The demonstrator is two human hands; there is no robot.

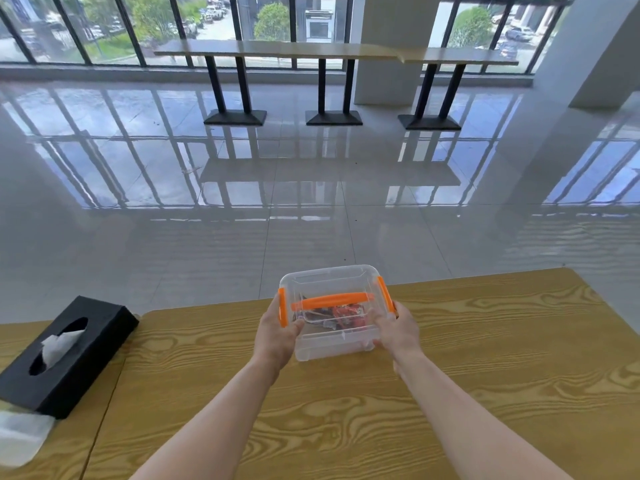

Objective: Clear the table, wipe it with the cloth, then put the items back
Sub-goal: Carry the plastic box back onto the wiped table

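The left hand [277, 336] and right hand [398, 332] each gripped one end of the clear box [334, 311] at the desk's [485, 358] far edge. Its long side ran left to right.

Contents of clear box [334, 341]: reddish, wrapped, can't ID. Fingers of left hand [277, 336] & right hand [398, 332] mostly hidden behind box. Far left of box: pale blurred obj [20, 438], cut by frame edge, unidentifiable.

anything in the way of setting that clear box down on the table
Nothing visible does. The left hand and right hand grip the clear box over bare wood of the table; the black tissue box sits far left.
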